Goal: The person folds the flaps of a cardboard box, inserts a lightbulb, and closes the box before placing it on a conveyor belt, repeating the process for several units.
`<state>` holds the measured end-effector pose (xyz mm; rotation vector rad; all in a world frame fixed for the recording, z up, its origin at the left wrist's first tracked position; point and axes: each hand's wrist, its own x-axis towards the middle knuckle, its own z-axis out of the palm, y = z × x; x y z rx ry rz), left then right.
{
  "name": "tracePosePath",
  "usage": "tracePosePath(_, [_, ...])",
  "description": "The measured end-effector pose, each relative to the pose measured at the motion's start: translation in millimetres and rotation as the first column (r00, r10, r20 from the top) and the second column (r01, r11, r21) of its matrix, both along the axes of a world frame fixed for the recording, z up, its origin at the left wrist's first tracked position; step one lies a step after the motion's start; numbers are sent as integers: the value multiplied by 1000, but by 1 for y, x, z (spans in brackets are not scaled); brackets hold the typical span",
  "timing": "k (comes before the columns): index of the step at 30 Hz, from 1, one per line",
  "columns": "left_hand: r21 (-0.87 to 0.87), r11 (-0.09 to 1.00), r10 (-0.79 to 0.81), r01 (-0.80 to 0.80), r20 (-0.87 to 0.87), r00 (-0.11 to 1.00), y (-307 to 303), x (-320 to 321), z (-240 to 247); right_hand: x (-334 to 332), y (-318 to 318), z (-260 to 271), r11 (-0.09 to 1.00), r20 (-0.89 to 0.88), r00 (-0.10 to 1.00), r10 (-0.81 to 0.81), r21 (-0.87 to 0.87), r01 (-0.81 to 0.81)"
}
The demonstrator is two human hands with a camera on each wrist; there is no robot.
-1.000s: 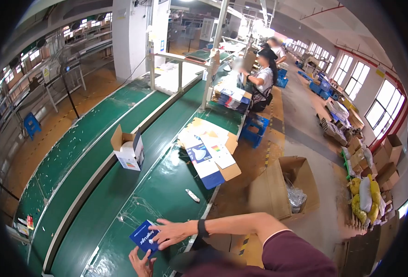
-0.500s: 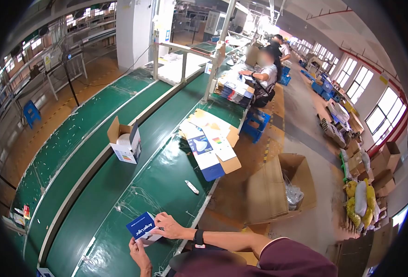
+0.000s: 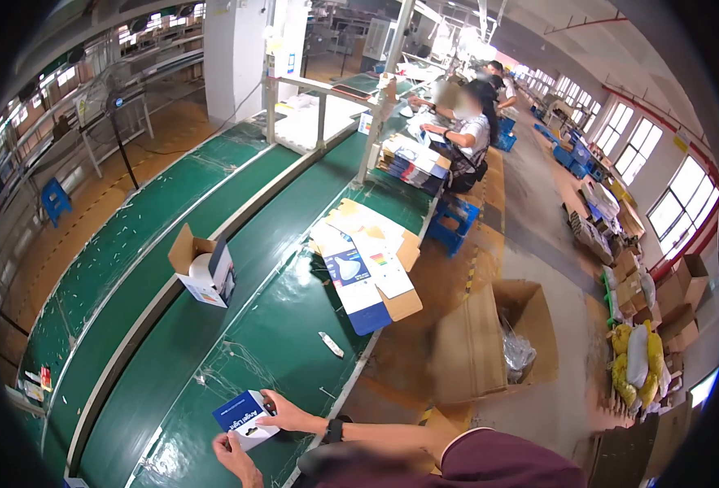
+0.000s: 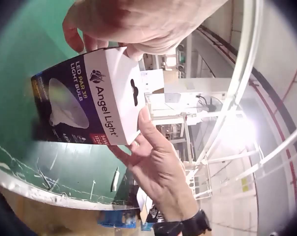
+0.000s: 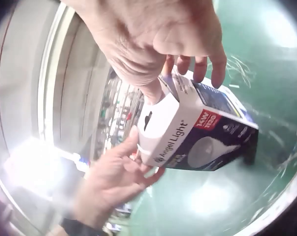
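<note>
A blue and white light bulb box (image 3: 245,416) is held between both hands over the green work surface (image 3: 282,358). The left hand (image 3: 239,460) grips its near left side in the head view, and the right hand (image 3: 292,412) pinches its right end. From the left wrist, the box (image 4: 84,98) shows a bulb picture and a white panel with a hang slot; the right hand (image 4: 160,169) has its thumb on that panel. In the right wrist view, the right hand's fingers (image 5: 200,69) lie over one edge, the left hand (image 5: 111,179) at the opposite side.
An open box with a white item inside (image 3: 205,272) stands on the belt. Flattened cartons (image 3: 367,268) lie ahead, near a small white tube (image 3: 332,345). A large cardboard box (image 3: 489,342) is at the right. People (image 3: 469,134) work farther along the line.
The box has gone from lying under the hands to being raised and tilted, its white panel now showing. Both hands have shifted slightly down and left in the head view.
</note>
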<state>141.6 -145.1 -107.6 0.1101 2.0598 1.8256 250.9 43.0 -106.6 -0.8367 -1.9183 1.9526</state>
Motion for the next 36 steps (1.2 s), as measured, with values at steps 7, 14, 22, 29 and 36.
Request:
tracePosePath(7, [-759,641,-517,-113,-536,667,40,-1,65,-3,20,-4,979,28,979,201,-31,-200])
tracePosePath(14, [-899,369,-615,-236,-427,663,103,39,73,53,27,-5,885,-118,951,287,-347,-310])
tracePosePath(22, [-839,508,-541,-193,-485,687,104,21,63,51,50,-14,887,-14,911,412,234,-398])
tracePosePath(29, [-836,322,-258,-444,-529,808,-19,-118,86,141,148,85,887,151,958,243,366,-282])
tracePosePath(36, [-844,122,-191,-523,-537,822,-138,-237,68,121,261,205,832,333,941,50,508,-224])
